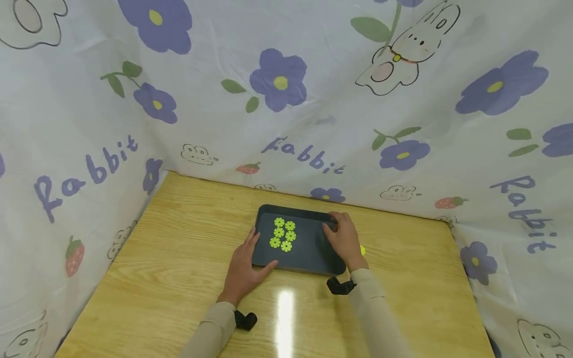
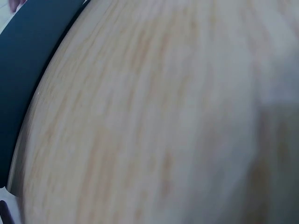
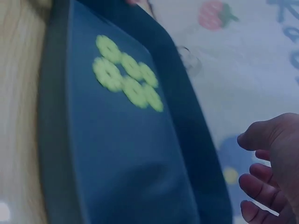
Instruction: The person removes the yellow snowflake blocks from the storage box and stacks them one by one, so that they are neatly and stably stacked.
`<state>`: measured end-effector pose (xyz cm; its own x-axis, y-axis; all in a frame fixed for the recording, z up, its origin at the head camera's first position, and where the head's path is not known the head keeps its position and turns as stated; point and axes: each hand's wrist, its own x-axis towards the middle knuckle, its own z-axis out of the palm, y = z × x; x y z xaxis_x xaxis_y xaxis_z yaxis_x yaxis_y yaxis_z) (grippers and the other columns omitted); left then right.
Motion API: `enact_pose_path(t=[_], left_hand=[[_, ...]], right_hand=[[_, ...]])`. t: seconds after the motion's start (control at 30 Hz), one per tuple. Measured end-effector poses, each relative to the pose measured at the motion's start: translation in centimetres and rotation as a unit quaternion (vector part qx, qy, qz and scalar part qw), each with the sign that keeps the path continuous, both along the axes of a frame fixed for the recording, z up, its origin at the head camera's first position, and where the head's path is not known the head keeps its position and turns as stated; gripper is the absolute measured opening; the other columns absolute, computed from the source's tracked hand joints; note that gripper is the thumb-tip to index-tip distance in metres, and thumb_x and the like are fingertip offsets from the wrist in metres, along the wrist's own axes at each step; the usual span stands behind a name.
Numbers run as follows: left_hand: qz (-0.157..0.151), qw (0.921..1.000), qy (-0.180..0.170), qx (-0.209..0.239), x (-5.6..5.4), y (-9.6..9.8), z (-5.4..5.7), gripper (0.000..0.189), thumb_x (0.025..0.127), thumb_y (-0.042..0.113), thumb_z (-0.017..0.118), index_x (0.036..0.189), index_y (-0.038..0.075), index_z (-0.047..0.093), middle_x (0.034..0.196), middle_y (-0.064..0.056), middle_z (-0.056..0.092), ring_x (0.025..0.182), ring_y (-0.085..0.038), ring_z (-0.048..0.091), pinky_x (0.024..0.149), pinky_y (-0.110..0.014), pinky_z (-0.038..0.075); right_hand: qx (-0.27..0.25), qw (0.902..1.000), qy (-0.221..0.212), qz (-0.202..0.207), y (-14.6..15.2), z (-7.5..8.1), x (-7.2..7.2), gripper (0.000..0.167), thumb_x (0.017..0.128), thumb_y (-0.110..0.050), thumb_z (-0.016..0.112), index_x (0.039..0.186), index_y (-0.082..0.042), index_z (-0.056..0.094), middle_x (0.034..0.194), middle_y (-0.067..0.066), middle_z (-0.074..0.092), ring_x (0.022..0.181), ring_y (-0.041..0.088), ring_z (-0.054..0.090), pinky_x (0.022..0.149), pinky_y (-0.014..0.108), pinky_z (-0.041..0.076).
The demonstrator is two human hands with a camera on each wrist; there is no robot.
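A dark rectangular tray (image 1: 309, 248) with a raised rim sits on the wooden table. Several yellow-green, scallop-edged discs (image 1: 279, 232) lie in two columns on its left half; the right wrist view shows small holes in their middles. My left hand (image 1: 241, 273) is at the tray's near left corner, fingers straight along the left side and thumb by the front edge. Over the tray's right end reaches my right hand (image 1: 345, 238), near the far right corner. In the right wrist view its fingers (image 3: 261, 186) are loosely bent beside the rim, with nothing visible between them.
A small bright yellow thing (image 1: 362, 250) lies on the table, partly hidden behind the right wrist. Printed cloth (image 1: 313, 134) hangs behind the table and along both sides. Bare table (image 1: 179, 248) extends left of the tray. Each wrist bears a black camera.
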<state>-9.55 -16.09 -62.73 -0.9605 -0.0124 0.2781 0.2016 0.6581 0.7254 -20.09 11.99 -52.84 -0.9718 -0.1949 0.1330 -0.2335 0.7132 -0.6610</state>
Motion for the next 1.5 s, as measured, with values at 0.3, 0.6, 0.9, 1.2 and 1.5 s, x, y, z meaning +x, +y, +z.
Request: enact_pose_path(t=[0.3, 0.6, 0.9, 1.2, 1.5], left_hand=[[-0.001, 0.9999, 0.009, -0.007, 0.1, 0.1, 0.1, 0.096, 0.089, 0.060, 0.075, 0.160, 0.007, 0.037, 0.172, -0.001, 0.020, 0.147, -0.037, 0.040, 0.117, -0.064, 0.033], [-0.002, 0.9998, 0.011, -0.014, 0.0, 0.0, 0.1, 0.095, 0.089, 0.060, 0.075, 0.160, 0.006, 0.039, 0.172, -0.001, 0.020, 0.146, -0.037, 0.041, 0.118, -0.062, 0.033], [-0.001, 0.9998, 0.016, -0.015, 0.0, 0.0, -0.1, 0.093, 0.090, 0.058, 0.076, 0.159, 0.007, 0.041, 0.172, -0.002, 0.021, 0.146, -0.037, 0.042, 0.117, -0.063, 0.034], [-0.001, 0.9996, 0.020, -0.022, 0.0, 0.0, -0.3, 0.092, 0.090, 0.060, 0.074, 0.158, 0.007, 0.042, 0.172, -0.003, 0.020, 0.147, -0.034, 0.041, 0.118, -0.061, 0.034], [0.000, 0.9998, 0.010, -0.019, 0.0, -0.1, -0.1, 0.090, 0.089, 0.060, 0.076, 0.157, 0.010, 0.045, 0.172, 0.000, 0.019, 0.145, -0.037, 0.043, 0.117, -0.061, 0.035]], right_hand=[[0.048, 0.9935, -0.028, 0.100, -5.1, -2.9, 1.2, 0.033, 0.092, -0.013, 0.080, 0.121, 0.001, 0.071, 0.108, 0.016, 0.066, 0.082, 0.023, 0.064, 0.070, 0.041, 0.057], [0.078, 0.9818, -0.062, 0.162, -7.1, -3.9, 1.7, 0.031, 0.090, -0.016, 0.084, 0.119, -0.006, 0.077, 0.107, 0.011, 0.067, 0.096, 0.025, 0.065, 0.080, 0.044, 0.059], [0.100, 0.9787, -0.059, 0.169, -7.1, -4.2, 1.8, 0.036, 0.090, -0.019, 0.083, 0.125, -0.009, 0.076, 0.106, 0.011, 0.065, 0.091, 0.022, 0.063, 0.078, 0.042, 0.058], [0.089, 0.9819, -0.065, 0.154, -6.9, -4.4, 2.1, 0.034, 0.090, -0.020, 0.083, 0.118, -0.004, 0.073, 0.108, 0.011, 0.064, 0.095, 0.027, 0.065, 0.083, 0.046, 0.058], [0.071, 0.9843, -0.059, 0.150, -6.8, -4.5, 2.3, 0.033, 0.090, -0.018, 0.083, 0.119, -0.007, 0.071, 0.103, 0.007, 0.069, 0.091, 0.022, 0.066, 0.079, 0.044, 0.058]])
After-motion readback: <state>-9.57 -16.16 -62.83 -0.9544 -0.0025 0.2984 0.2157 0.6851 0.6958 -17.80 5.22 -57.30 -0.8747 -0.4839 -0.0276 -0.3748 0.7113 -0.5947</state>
